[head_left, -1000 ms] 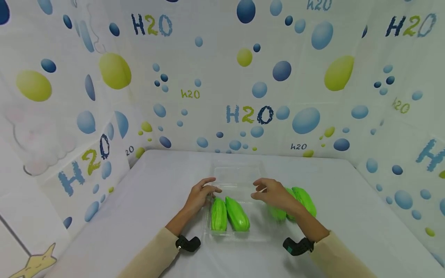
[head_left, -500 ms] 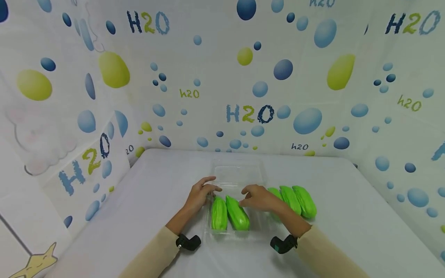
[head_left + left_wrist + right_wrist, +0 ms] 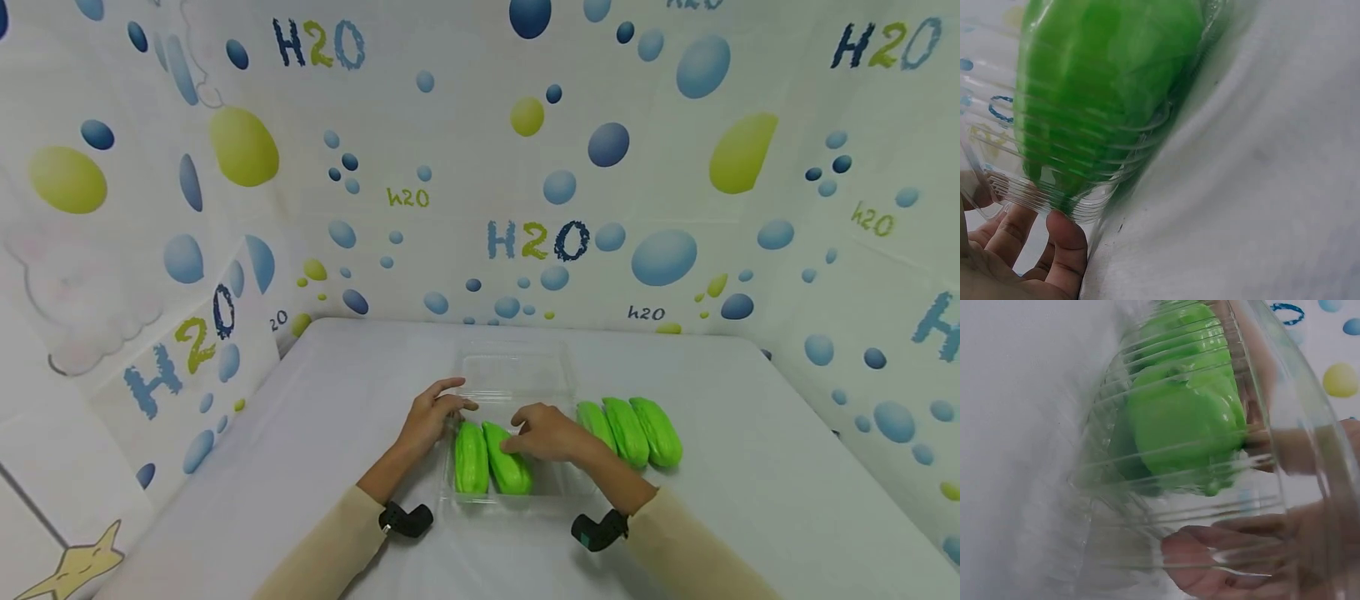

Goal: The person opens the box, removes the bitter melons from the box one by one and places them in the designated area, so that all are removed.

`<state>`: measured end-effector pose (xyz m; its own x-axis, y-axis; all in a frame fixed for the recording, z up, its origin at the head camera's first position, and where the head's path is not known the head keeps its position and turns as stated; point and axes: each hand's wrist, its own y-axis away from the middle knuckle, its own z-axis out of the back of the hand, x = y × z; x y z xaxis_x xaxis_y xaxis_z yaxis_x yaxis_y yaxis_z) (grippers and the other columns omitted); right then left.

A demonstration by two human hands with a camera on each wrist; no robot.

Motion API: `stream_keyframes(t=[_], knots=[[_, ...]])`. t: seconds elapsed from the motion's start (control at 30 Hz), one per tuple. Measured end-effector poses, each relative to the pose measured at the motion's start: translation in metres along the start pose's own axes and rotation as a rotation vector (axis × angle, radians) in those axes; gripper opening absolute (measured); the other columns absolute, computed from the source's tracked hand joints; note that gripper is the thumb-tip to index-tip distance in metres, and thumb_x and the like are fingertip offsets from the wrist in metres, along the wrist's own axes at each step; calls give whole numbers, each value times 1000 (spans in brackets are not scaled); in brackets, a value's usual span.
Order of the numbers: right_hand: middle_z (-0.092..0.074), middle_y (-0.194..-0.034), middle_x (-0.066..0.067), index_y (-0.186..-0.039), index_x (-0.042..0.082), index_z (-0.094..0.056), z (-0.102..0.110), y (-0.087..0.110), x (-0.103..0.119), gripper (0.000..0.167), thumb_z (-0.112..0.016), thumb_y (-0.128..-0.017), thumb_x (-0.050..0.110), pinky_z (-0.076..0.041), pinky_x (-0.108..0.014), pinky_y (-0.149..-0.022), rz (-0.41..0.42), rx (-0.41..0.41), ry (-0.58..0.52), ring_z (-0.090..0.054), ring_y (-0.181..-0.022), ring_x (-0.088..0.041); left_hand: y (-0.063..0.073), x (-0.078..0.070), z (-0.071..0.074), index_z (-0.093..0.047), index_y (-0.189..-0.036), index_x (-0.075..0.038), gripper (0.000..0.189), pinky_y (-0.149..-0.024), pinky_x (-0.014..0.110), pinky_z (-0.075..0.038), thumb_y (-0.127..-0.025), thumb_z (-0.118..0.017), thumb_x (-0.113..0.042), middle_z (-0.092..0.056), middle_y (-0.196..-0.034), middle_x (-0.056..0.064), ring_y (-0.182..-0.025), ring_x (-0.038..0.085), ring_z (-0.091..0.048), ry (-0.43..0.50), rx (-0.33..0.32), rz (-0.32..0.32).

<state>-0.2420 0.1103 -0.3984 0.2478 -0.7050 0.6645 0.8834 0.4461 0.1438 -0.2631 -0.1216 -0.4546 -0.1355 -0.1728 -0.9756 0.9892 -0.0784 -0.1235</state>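
Note:
A clear plastic container [image 3: 555,487] lies on the table with its lid folded back. Inside it, two shiny green gourd-like vegetables [image 3: 471,460] [image 3: 1104,81] lie side by side, the right one slightly slanted. My left hand [image 3: 426,425] grips the container's wall at its far left corner, with fingertips against the ribbed plastic in the left wrist view. My right hand [image 3: 551,433] is over the container's right part. A fingertip touches the right green vegetable [image 3: 1185,425], while the lower fingers [image 3: 1197,553] hang loosely bent, seen through the clear wall.
Several more green vegetables [image 3: 656,433] lie in a row on the white tablecloth, right of the container. The transparent lid [image 3: 513,371] rests flat behind it. A patterned curtain [image 3: 450,167] stands behind the table.
My right hand has moved left from above the row of vegetables to the right vegetable in the container, which has shifted slightly left. The left hand has stayed in place.

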Motion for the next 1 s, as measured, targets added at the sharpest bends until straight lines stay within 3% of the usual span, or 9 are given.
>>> stream_keyframes(t=[0.13, 0.3, 0.53, 0.73, 0.87, 1.0], knots=[[-70, -117, -16, -126, -7, -65, -3, 0, 1, 56, -77, -89, 33, -56, -40, -70, -17, 10, -11, -68, -77, -20, -1, 0, -1, -53, -145, -10, 43, -56, 24, -37, -102, -51, -16, -76, -109, 8, -82, 17, -57, -9, -8, 6], [-69, -118, -17, -125, -7, -66, -7, 0, 4, 55, -75, -89, 33, -54, -38, -61, -29, 23, -11, -65, -76, -20, 0, 0, -2, -53, -145, -11, 44, -56, 24, -37, -102, -52, -16, -76, -110, 9, -84, 18, -58, -6, -6, 7], [-70, -100, -11, -124, -9, -66, -14, -3, 8, 54, -72, -91, 33, -51, -36, -60, -29, 32, -5, -62, -66, -21, -1, -1, -2, -52, -145, -8, 42, -52, 23, -34, -103, -52, -14, -75, -112, 15, -82, 21, -56, 7, -18, 17], [-69, -97, -10, -121, -8, -66, -18, -5, 9, 53, -71, -90, 34, -50, -35, -62, -27, 23, 2, -61, -68, -20, 10, -20, -1, -53, -144, -6, 41, -51, 23, -34, -103, -49, -8, -74, -111, 19, -81, 28, -55, 24, -6, 30], [-69, -101, -11, -120, -7, -66, -19, -4, 9, 52, -70, -90, 35, -50, -37, -65, -29, 14, -3, -61, -73, -21, 15, -28, -3, -53, -142, -4, 40, -51, 22, -32, -102, -49, -8, -74, -110, 19, -80, 27, -55, 22, -24, 8], [-69, -111, -13, -123, -7, -65, -21, -4, 8, 52, -68, -92, 35, -51, -38, -69, -30, 10, -10, -61, -80, -21, 7, -11, -3, -52, -144, -6, 42, -50, 23, -31, -103, -50, -13, -75, -110, 15, -79, 21, -55, 14, -22, 0]])
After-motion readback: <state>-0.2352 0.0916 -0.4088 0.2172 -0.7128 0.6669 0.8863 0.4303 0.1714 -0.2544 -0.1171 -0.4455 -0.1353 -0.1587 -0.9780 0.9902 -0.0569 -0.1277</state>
